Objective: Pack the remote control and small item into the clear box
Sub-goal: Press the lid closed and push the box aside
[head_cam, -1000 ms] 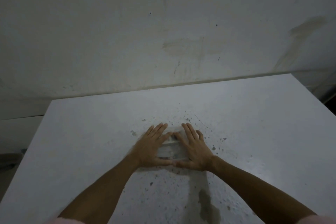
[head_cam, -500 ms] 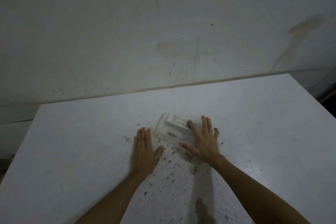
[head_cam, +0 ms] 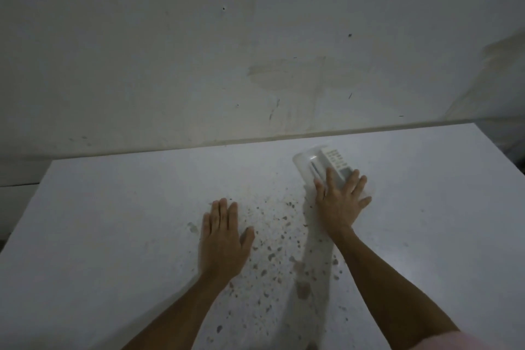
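Note:
The clear box lies flat on the white table, toward the far right near the wall. Inside it shows the white remote control with rows of buttons, and a thin dark small item beside it. My right hand lies flat on the near end of the box, fingers spread, covering that part. My left hand rests palm down on the table, well left of the box and apart from it, fingers together and holding nothing.
A stained white wall rises directly behind the table's far edge. Dark specks and stains dot the tabletop between my hands. The table's left edge drops off at the far left.
My right hand has slid the clear box away and to the right, toward the wall. My left hand let go of the box and now lies flat on the table.

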